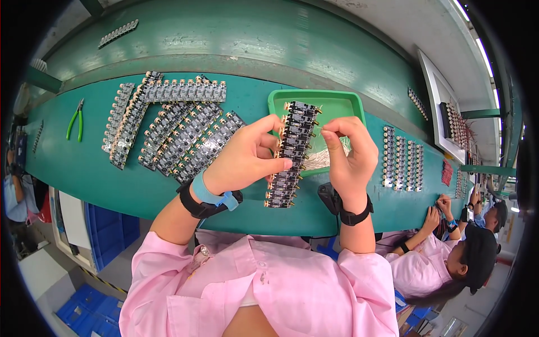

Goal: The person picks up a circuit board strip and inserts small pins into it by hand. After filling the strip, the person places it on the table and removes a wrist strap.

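A long black circuit board strip (292, 147) with brass-coloured parts along its edges is held up, slightly tilted, above the green bench. My left hand (241, 154) is closed on its left side, thumb lying across the face. Beside the strip's upper right edge, my right hand (353, 154) pinches thumb and forefinger together. Whatever is between those fingertips is too thin to make out. Behind the strip stands a green tray (275, 96), partly hidden by my hands. A bundle of thin whitish wires (319, 159) lies in it.
Several board strips (185, 92) lie piled at left, near green-handled pliers (75, 121). More strips (402, 160) lie in rows at right. A white-framed panel (441, 106) stands beyond them. At far right a co-worker (426, 253) in pink works at the same bench.
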Tool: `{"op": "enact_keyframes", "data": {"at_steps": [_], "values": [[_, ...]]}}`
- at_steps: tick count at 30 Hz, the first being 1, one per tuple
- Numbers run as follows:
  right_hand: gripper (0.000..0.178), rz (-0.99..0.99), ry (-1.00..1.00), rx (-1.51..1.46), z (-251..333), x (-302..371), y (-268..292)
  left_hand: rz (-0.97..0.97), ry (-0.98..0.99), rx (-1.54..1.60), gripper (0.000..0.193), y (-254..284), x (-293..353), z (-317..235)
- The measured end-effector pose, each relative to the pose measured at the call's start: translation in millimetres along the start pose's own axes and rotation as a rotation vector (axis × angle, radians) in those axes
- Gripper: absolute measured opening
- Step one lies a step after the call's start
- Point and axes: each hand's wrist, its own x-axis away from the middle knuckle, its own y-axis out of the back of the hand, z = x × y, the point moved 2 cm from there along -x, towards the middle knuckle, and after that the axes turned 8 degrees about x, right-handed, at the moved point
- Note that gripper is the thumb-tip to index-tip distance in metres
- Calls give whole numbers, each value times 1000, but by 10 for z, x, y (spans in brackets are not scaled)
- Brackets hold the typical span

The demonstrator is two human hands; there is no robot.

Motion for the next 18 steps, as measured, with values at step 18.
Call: {"op": "enact_keyframes", "data": {"at_steps": [18], "values": [[9, -2, 118, 142, 9, 9, -22, -15, -64, 30, 30, -29, -12, 7]]}}
